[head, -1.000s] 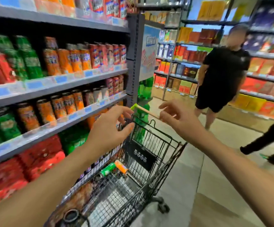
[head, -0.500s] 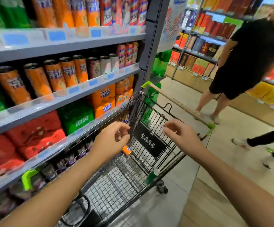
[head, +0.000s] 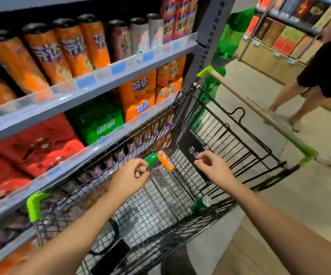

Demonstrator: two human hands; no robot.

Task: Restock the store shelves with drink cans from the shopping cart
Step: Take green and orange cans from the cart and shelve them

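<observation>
The store shelves (head: 93,90) run along the left, their grey front lips lined with orange cans and shrink-wrapped packs. The shopping cart (head: 220,135) stands just beside them, its wire basket mostly bare, with open floor (head: 249,92) on its right. In the far corner lie a green can (head: 150,159) and an orange can (head: 165,160), touching. The left hand (head: 128,180) pinches the green can's near end. The right hand (head: 213,165) hovers with loosely curled fingers, holding nothing.
</observation>
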